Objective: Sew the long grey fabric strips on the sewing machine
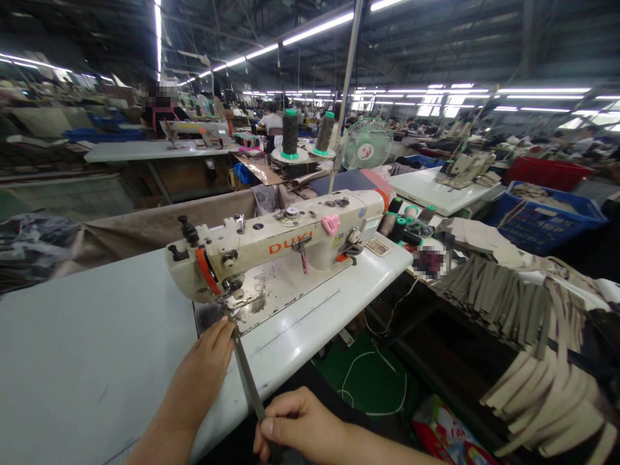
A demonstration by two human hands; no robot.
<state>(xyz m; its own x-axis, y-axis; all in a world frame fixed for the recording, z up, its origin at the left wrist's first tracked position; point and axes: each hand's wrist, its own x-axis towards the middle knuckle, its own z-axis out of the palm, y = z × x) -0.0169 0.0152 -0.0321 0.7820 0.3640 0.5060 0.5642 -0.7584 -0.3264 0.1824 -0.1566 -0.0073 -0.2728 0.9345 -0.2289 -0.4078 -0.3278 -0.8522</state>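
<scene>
A narrow dark grey-green strap (248,373) runs from beneath the presser foot area of a white sewing machine (285,248) down over the table's front edge. My left hand (206,361) lies on the white table close to the needle, its fingers together and pressed on the strap's upper end; the thumb is hidden. My right hand (300,423) pinches the strap lower down, thumb on top, just off the table edge. Between the two hands the strap looks straight. Its end at the needle is partly covered by my left fingertips and the machine head.
At right, many grey and beige straps (504,303) hang over a side bench. Thread cones (289,132) stand behind the machine, beside a green fan (367,143). A blue basket (549,219) holds fabric pieces. Another person (162,113) is at the back left.
</scene>
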